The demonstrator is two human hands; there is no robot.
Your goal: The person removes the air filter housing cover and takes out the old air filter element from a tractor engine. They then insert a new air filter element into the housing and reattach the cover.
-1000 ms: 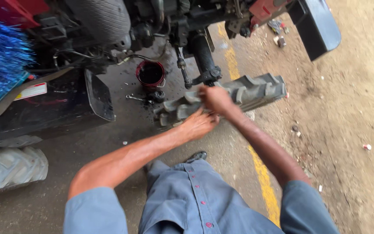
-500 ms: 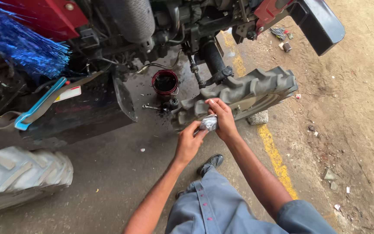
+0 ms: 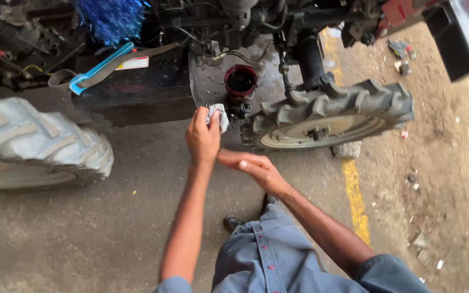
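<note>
Roughly centre frame: left hand [image 3: 203,138] closed round a small whitish rag [image 3: 217,115], fingers wrapped, rag bunched and poking out top of fist toward the machine. Right hand [image 3: 253,167] flat and open, palm sideways, holding nothing, fingertips touching or just under left wrist – can't tell which.

Rag up off the ground, in front of a dark red cup [image 3: 240,81] w/ black oily inside, sitting under the tractor's engine [image 3: 234,16]. Small dark bolts/fittings just beside the cup, near the fist.

Front tyre [image 3: 327,111] right of hands, lugged, turned w/ hub facing camera; stone [image 3: 347,149] wedged under it. Big rear tyre [image 3: 33,146] far left, well apart. Blue strap [image 3: 99,68] over a black panel [image 3: 137,92], blue bristly tuft at top. Yellow line [image 3: 354,198] on concrete, dirt w/ litter at right. Grey-blue shirt and a dark shoe at bottom.

Handling, as a guess: rag light, soft, limp, no stiffness – crumples to whatever shape squeezed. Prob. oily, so somewhat slick and apt to smear. Not fragile. Best held bunched in whole fist as now, w/ a wad left sticking out for wiping; pinching a corner only lets it flop.
</note>
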